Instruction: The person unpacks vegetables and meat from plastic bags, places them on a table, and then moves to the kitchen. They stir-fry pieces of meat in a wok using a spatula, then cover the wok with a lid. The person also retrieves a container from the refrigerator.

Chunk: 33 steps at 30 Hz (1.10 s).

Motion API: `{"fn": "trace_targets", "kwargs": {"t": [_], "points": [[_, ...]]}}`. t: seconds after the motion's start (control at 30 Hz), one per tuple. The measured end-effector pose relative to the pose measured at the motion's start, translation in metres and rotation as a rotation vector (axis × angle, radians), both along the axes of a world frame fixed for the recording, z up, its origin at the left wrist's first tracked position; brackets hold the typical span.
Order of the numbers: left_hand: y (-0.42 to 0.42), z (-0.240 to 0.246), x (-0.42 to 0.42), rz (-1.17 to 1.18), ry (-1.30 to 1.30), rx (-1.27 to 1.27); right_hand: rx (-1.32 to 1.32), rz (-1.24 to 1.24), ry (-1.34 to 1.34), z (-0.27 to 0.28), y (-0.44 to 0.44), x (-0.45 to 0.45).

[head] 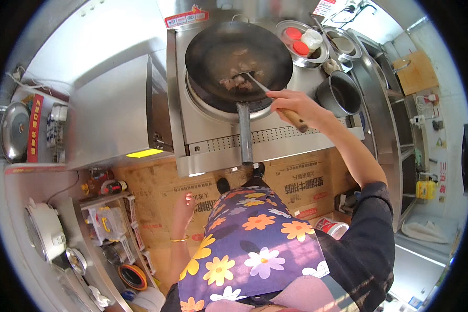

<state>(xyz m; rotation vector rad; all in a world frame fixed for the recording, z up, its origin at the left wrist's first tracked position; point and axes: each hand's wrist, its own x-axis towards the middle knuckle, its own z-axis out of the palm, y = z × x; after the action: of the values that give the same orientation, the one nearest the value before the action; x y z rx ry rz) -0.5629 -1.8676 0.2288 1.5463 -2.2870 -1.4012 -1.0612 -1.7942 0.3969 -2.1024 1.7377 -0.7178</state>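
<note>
My right hand (298,105) grips the wooden handle (294,119) of a metal cooking utensil, a spatula or ladle (259,84). Its dark head rests among pieces of meat (238,82) in cloudy liquid inside a black wok (202,50). The wok sits on the burner of a stainless steel stove, and its metal handle (245,134) points toward me. Beside the apron, my left hand (185,208) hangs low, well apart from the wok. Its fingers look curled and small in view, and nothing shows in them.
Right of the wok are a steel tray (316,60) with red-lidded jars, a bowl (343,45) and a deep dark pot (341,93). A steel cabinet (109,113) adjoins the stove's left side. Flattened cardboard (156,195) covers the floor. Lower left stand a rice cooker (45,230) and storage shelves (113,269).
</note>
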Motion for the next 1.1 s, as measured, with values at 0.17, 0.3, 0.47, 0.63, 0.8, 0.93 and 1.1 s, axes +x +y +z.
{"fn": "trace_targets", "kwargs": {"t": [0.17,0.3,0.47,0.63,0.8,0.93,1.1], "points": [[-0.004,0.013,-0.023,0.000,-0.037,-0.005,-0.017,-0.145,-0.326,-0.029,-0.032,-0.009],[0.008,0.007,-0.029,-0.027,0.020,0.052,-0.055,-0.137,-0.556,0.009,-0.015,-0.022],[0.023,-0.019,-0.014,-0.007,-0.033,0.119,0.063,-0.178,-0.360,0.076,0.036,-0.028],[0.014,-0.035,-0.011,-0.031,0.026,0.081,0.403,-0.057,-0.453,0.069,0.024,0.000],[0.004,-0.024,-0.021,0.000,0.049,0.077,0.156,0.045,0.170,0.015,0.004,0.005],[0.010,-0.023,-0.018,-0.041,0.017,0.029,0.246,-0.309,-0.579,-0.008,0.005,-0.016],[0.023,-0.037,0.000,-0.029,0.006,0.052,-0.210,-0.647,-0.654,0.010,0.014,-0.068]]}}
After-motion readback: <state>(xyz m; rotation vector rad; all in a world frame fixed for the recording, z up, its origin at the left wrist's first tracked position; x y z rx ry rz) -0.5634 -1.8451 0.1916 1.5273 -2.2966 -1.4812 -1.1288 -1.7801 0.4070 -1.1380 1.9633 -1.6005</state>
